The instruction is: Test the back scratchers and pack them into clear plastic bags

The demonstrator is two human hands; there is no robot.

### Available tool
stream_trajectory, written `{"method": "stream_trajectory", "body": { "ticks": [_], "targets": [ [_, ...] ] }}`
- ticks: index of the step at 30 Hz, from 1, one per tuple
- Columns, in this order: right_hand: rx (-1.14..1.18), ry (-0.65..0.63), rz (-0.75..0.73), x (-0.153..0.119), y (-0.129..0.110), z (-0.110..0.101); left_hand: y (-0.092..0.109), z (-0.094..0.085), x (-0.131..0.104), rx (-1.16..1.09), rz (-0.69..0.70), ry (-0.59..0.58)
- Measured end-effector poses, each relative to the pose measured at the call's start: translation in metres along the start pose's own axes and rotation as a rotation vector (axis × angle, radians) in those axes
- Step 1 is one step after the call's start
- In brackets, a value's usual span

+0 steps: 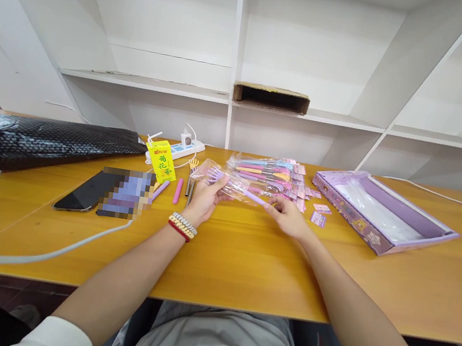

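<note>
A purple back scratcher (255, 198) with a claw-like head lies partly inside a clear plastic sleeve (235, 184) above the table. My left hand (206, 197) is closed around the sleeve near the claw end, thumb on top. My right hand (287, 216) pinches the end of the purple handle, which sticks out of the sleeve. Just behind are several wrapped back scratchers (268, 170) in blue, pink, yellow and purple, lying in a pile. Beside my left hand lie a yellow-clawed scratcher (193, 165) and a loose pink handle (178, 191).
An open purple display box (380, 218) with clear plastic inside stands right. Small printed cards (318, 218) lie near my right hand. Leftward are phones (87, 192), a yellow tea box (161, 161), a power strip (177, 152), a black wrapped bundle (48, 143) and a white cable (72, 245).
</note>
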State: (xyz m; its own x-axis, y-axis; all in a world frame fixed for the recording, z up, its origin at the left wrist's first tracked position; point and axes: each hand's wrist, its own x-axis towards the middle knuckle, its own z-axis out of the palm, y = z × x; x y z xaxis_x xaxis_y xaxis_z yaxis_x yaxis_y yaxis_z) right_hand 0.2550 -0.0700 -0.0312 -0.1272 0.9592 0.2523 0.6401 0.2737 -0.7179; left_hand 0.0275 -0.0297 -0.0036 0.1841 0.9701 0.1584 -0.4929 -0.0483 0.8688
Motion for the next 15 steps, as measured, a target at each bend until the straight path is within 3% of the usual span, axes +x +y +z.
{"method": "stream_trajectory", "body": {
  "ticks": [5,15],
  "targets": [
    [0.072,0.050,0.006,-0.004,-0.009,0.002,-0.005,0.002,-0.003,0.046,-0.035,-0.038],
    [0.225,0.029,0.017,-0.010,-0.027,0.009,-0.014,0.006,-0.009,0.086,-0.088,-0.079]
  ]
}}
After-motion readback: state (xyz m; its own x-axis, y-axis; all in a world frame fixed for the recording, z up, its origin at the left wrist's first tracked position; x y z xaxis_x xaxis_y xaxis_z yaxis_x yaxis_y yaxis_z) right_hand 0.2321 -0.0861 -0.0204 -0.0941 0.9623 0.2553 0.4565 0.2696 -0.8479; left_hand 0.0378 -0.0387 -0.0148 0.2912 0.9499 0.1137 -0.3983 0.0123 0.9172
